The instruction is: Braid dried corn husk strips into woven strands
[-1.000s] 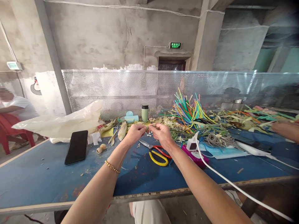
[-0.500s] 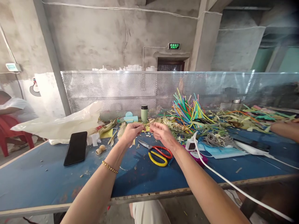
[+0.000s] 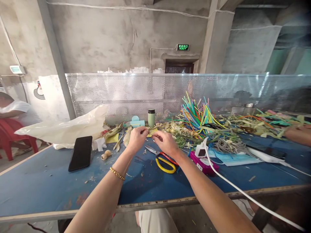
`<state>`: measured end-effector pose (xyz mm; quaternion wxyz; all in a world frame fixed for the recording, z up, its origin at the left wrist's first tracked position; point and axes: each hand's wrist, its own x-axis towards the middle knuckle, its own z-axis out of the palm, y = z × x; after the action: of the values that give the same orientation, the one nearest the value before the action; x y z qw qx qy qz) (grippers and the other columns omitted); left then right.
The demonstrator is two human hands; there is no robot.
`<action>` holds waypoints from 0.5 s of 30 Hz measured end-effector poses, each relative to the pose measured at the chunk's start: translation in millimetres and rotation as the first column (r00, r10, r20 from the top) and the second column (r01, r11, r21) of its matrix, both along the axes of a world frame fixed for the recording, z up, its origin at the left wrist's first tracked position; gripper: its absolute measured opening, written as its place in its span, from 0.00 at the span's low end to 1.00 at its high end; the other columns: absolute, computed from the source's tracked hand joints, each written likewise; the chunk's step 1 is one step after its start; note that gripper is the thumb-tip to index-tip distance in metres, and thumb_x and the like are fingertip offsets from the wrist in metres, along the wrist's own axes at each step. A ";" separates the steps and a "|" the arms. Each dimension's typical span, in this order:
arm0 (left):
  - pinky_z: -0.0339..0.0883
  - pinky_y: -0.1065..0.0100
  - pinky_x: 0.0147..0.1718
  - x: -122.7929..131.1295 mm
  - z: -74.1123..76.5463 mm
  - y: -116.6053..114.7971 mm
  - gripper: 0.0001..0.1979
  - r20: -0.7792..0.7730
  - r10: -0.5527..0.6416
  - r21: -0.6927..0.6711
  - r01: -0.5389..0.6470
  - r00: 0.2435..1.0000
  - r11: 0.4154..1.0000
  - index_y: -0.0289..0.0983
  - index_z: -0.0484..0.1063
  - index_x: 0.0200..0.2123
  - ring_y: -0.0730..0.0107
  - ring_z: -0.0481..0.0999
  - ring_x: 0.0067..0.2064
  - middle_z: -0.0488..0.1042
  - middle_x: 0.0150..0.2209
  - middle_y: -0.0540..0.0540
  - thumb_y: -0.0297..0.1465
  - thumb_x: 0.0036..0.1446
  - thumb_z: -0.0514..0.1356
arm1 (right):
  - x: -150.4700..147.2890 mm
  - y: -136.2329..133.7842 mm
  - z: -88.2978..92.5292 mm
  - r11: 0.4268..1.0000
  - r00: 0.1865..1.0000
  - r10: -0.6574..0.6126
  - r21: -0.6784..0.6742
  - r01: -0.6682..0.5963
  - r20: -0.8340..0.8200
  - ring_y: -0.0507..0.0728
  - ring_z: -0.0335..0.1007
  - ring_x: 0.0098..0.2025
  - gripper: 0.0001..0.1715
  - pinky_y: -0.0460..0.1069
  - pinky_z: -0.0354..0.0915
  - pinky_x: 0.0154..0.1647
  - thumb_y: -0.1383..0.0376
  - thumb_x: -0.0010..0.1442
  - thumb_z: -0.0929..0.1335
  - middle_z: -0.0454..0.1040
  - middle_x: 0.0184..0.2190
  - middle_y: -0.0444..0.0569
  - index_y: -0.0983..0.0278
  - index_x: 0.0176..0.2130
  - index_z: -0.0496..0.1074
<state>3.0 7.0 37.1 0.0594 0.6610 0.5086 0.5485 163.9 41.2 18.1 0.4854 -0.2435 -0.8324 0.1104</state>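
Over the middle of the blue table (image 3: pixel 55 191), my left hand (image 3: pixel 138 139) is closed in a pinch; whatever lies between its fingertips is too small to name. Close by on its right, my right hand (image 3: pixel 166 142) has thumb and fingers curled together, and what they hold, if anything, cannot be made out. Beneath my right wrist lie scissors (image 3: pixel 165 165) with one red and one yellow handle, partly covered by the forearm. Dried plant scraps (image 3: pixel 176 129) and a yellow paper (image 3: pixel 153 132) lie just beyond my fingers.
A phone (image 3: pixel 80 153) and a plastic bag (image 3: pixel 65 127) lie left. A green bottle (image 3: pixel 151 118) stands behind my hands. Coloured pipe cleaners (image 3: pixel 196 113), a purple box (image 3: pixel 204 165) with a charger and a white cable (image 3: pixel 233 184) are right. Another person's arm (image 3: pixel 297 134) reaches in.
My two hands have moved slightly, the right one down and a little left over the scissors' red handle. The whole view has shifted slightly.
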 end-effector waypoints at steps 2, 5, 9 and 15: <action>0.50 0.69 0.28 -0.2 -0.4 -0.8 0.11 -0.157 0.104 0.017 -0.103 0.982 0.995 0.36 0.72 0.22 0.70 0.63 0.27 0.68 0.21 0.49 0.27 0.53 0.54 | 2.4 -1.8 2.5 0.997 0.999 -0.019 0.077 0.017 0.028 0.54 0.69 0.30 0.08 0.48 0.60 0.33 0.70 0.60 0.66 0.76 0.28 0.47 0.63 0.33 0.75; 0.50 0.69 0.29 3.4 -2.2 -2.1 0.12 -0.360 0.112 0.049 -0.102 0.926 0.994 0.37 0.73 0.23 0.68 0.66 0.29 0.72 0.25 0.44 0.26 0.55 0.53 | 8.7 -2.5 7.9 0.981 0.995 -0.077 0.185 0.065 0.057 0.54 0.68 0.33 0.09 0.48 0.59 0.35 0.70 0.61 0.66 0.74 0.31 0.49 0.62 0.33 0.76; 0.52 0.68 0.29 8.9 -4.0 -3.9 0.13 -0.507 -0.065 -0.030 0.058 0.859 0.998 0.37 0.73 0.20 0.67 0.66 0.28 0.72 0.24 0.44 0.24 0.53 0.54 | 20.0 4.3 13.7 0.970 0.990 -0.124 0.217 0.108 0.062 0.54 0.67 0.34 0.09 0.48 0.59 0.36 0.66 0.62 0.67 0.72 0.32 0.49 0.61 0.33 0.79; 0.57 0.70 0.29 3.9 4.2 -13.9 0.11 -0.369 -0.443 -0.156 0.415 0.817 0.896 0.38 0.78 0.25 0.70 0.68 0.28 0.75 0.25 0.48 0.25 0.53 0.56 | 32.1 19.1 15.1 0.998 0.998 0.064 -0.013 -0.064 -0.009 0.53 0.64 0.30 0.11 0.48 0.58 0.31 0.58 0.57 0.72 0.70 0.27 0.47 0.62 0.29 0.80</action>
<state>6.9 -6.9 41.2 0.1002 0.8527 0.3664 0.3585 196.0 60.2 33.2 0.4835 -0.2196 -0.8369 0.1325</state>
